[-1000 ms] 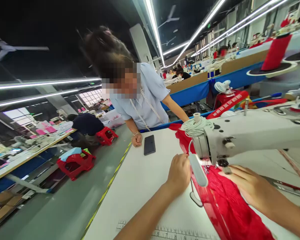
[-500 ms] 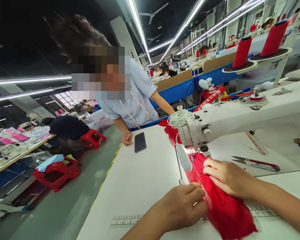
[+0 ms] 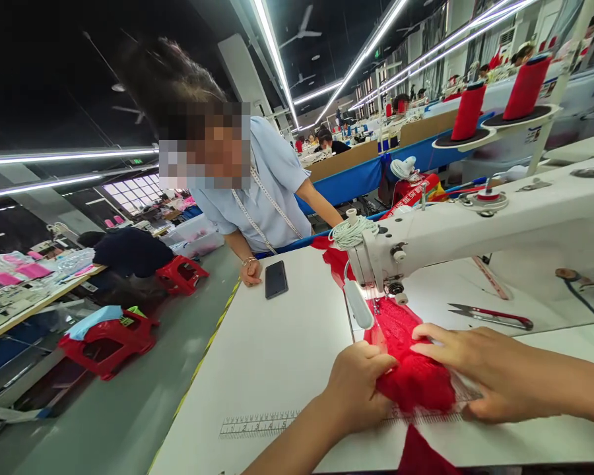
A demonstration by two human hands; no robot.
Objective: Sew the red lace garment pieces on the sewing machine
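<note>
Red lace-like fabric (image 3: 416, 379) lies bunched under the sewing machine head (image 3: 376, 264), its far part running beneath the needle area. My left hand (image 3: 359, 382) is closed on the fabric's left edge, thumb uppermost. On the other side, my right hand (image 3: 495, 373) rests with fingers and thumb apart, fingertips touching the fabric's right side. A lit, pale oval guard (image 3: 359, 305) hangs beside the needle, left of the fabric. Dark red cloth (image 3: 423, 455) shows at the table's near edge; whether it joins the bunched fabric I cannot tell.
Thread snips (image 3: 492, 316) lie right of my right hand. A printed ruler scale (image 3: 257, 425) crosses the white table (image 3: 287, 356). A phone (image 3: 276, 280) lies near a co-worker's hand (image 3: 251, 272) at the far edge. Red thread cones (image 3: 468, 112) stand behind the machine.
The fabric's near end has been gathered up toward the machine into a bunch. My left hand has moved up slightly; my right hand has shifted right and its fingers have spread.
</note>
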